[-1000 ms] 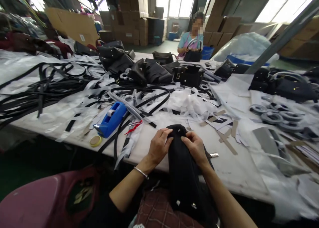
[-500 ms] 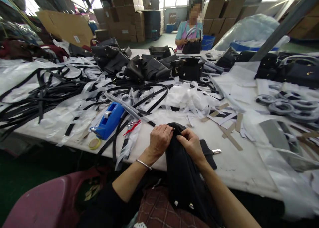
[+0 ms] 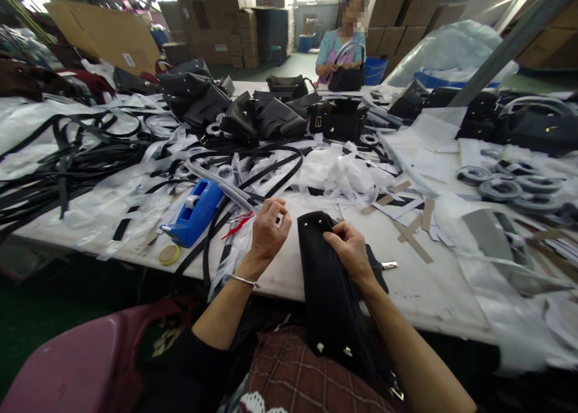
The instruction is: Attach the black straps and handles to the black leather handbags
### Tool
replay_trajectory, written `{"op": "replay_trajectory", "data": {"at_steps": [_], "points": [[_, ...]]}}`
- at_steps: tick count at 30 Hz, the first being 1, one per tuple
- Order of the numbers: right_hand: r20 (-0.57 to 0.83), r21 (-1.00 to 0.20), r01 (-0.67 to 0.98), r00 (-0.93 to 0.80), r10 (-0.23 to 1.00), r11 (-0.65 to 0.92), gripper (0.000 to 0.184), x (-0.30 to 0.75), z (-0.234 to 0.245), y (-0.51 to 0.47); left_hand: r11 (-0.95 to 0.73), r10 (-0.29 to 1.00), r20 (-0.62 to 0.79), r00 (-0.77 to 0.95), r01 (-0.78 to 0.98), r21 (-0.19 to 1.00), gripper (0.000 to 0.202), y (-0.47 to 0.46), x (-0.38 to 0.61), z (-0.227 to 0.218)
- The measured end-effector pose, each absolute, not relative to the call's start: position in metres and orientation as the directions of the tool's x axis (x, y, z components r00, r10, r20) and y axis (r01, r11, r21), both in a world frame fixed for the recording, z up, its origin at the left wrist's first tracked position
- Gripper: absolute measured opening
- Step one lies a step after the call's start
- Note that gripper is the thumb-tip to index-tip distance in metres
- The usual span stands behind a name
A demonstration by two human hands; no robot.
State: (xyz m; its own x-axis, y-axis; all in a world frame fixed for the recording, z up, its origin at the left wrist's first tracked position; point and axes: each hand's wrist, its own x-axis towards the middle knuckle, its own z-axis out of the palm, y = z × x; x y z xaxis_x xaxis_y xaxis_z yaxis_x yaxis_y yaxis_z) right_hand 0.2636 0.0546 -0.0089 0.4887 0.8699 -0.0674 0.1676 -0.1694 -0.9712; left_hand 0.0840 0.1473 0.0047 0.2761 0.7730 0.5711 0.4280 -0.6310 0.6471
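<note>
Since half a second ago, our left hand (image 3: 270, 232) has come off the far end of the black handbag (image 3: 323, 280) and swung out to the left, so the two metal studs (image 3: 320, 222) it was covering now show and the panel there lies flatter. Our right hand (image 3: 347, 247) has stayed on the bag, thumb and forefinger pinching the edge just to the right of those studs. Our left fingers are curled, thumb near forefinger, touching no part of the bag; whether the tips pinch something small, we cannot tell.

The bag runs from under our right fingers back towards us, over the table edge to the plaid cloth (image 3: 289, 371) on our lap, with two more studs at the near end. A tab with a metal clasp (image 3: 389, 265) sticks out to the right of the pinching fingers.

For handling, we judge it best to keep the right pinch close beside the studs so the soft panel cannot fold, and to work the left fingertips squarely on each stud instead of dragging sideways. We should mind the red-handled tool (image 3: 238, 225), just left of our left fingers, and the blue tape dispenser (image 3: 194, 211) beyond it.
</note>
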Motion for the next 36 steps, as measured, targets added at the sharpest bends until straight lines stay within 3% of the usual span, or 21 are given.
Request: {"op": "replay_trajectory", "data": {"at_steps": [3,7,10,14,17,21,24,28,32,36], "points": [[-0.026,-0.959,0.214,0.583,0.812,-0.185,0.024,0.284,-0.006,0.077,-0.365,0.904,0.319,0.284,0.129,0.922,0.011,0.134,0.068,0.005],[0.005,-0.928,0.292,0.633,0.774,-0.233,0.023,0.312,-0.001,0.113,0.015,0.933,0.039,0.357,-0.148,0.989,0.017,0.103,0.055,-0.010],[0.020,-0.891,0.373,0.603,0.798,-0.259,0.018,0.309,-0.002,0.128,0.108,0.919,-0.052,0.390,-0.125,0.986,0.007,0.085,0.051,-0.027],[0.053,-0.826,0.495,0.546,0.836,-0.271,0.011,0.282,-0.013,0.131,0.177,0.870,-0.174,0.461,0.038,0.984,0.017,0.069,0.044,-0.044],[0.061,-0.790,0.540,0.539,0.840,-0.289,0.009,0.267,-0.023,0.131,0.107,0.852,-0.174,0.494,0.162,0.981,0.017,0.059,0.036,-0.044],[0.063,-0.764,0.564,0.548,0.834,-0.313,0.007,0.265,-0.029,0.133,-0.151,0.856,-0.039,0.516,0.321,0.935,0.011,0.047,0.026,-0.038],[0.071,-0.752,0.578,0.547,0.834,-0.316,0.008,0.266,-0.030,0.133,-0.406,0.800,0.127,0.586,0.374,0.834,0.006,0.041,0.020,-0.037],[0.088,-0.742,0.593,0.548,0.832,-0.312,0.007,0.264,-0.032,0.133,-0.670,0.663,0.286,0.691,0.378,0.639,0.016,0.036,0.020,-0.040],[0.101,-0.737,0.600,0.552,0.828,-0.310,0.008,0.262,-0.034,0.132,-0.763,0.616,0.313,0.723,0.450,0.464,0.024,0.033,0.023,-0.044],[0.105,-0.736,0.602,0.554,0.826,-0.311,0.008,0.260,-0.035,0.131,-0.777,0.611,0.319,0.725,0.473,0.414,0.027,0.031,0.026,-0.051]]}}
